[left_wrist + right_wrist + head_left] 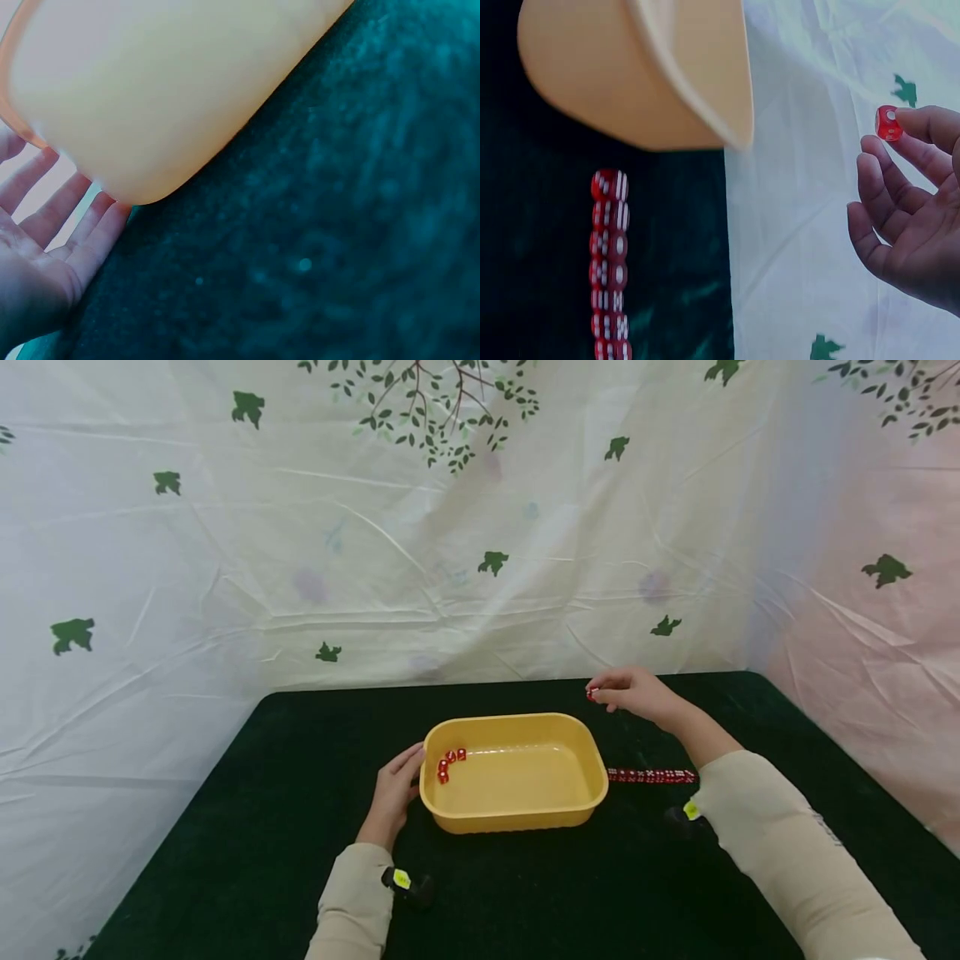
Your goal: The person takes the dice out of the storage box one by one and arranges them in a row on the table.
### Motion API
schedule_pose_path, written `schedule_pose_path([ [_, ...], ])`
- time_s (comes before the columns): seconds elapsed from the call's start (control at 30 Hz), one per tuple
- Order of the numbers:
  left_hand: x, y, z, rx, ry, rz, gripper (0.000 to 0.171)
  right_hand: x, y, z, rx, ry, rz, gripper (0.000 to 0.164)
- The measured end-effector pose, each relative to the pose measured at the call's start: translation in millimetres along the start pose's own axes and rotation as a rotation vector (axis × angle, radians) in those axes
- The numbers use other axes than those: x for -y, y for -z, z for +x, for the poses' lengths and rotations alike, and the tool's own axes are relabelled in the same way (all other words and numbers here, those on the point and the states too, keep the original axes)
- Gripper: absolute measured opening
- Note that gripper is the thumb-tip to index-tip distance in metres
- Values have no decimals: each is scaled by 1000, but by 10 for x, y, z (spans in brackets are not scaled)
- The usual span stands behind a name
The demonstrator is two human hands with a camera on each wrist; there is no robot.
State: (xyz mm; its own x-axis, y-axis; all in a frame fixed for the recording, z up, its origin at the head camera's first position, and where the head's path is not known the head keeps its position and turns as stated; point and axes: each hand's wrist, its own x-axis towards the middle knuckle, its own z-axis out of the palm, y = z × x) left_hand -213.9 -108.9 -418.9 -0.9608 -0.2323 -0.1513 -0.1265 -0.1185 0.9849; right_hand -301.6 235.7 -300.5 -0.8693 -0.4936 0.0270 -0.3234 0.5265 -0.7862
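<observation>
A yellow plastic basin stands on the dark green cloth, with several red dice lying inside at its left end. My left hand is at the basin's left end. In the left wrist view its fingers reach out fairly straight, their tips against the basin's outer wall. Up beyond the basin's far right corner, my right hand pinches one red die between thumb and forefinger. The other fingers of that hand are loosely bent in the right wrist view.
Right of the basin, a row of red dice lies two wide on the cloth, running under the right forearm in the head view. The dark green tabletop ends at a white curtain printed with green leaves. Both wrists wear small black devices.
</observation>
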Motion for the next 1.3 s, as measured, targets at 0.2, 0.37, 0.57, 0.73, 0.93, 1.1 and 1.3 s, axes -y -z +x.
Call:
schedule_pose_path([
  [0.2, -2, -25, 22, -11, 3, -3, 52, -163, 198, -108, -18, -7, -31, 32],
  [0.37, -11, -45, 45, -19, 3, -6, 52, -357, 368, -192, -47, -34, -57, 35],
  [0.57, -8, -78, 74, -31, -2, -13, 51, -559, 529, -305, -58, -59, -36, 37],
  [0.73, 2, -111, 93, -37, -5, -17, 50, -715, 621, -394, -37, -64, -17, 37],
  [0.93, -4, -125, 102, -33, -4, -24, 51, -976, 682, -472, -18, -89, -5, 39],
  [1.1, -9, -115, 96, -33, 1, -18, 52, -1135, 656, -575, -1, -141, 29, 41],
  [1.3, -4, -105, 79, -29, 4, -18, 50, -1270, 604, -692, 8, -184, 56, 40],
])
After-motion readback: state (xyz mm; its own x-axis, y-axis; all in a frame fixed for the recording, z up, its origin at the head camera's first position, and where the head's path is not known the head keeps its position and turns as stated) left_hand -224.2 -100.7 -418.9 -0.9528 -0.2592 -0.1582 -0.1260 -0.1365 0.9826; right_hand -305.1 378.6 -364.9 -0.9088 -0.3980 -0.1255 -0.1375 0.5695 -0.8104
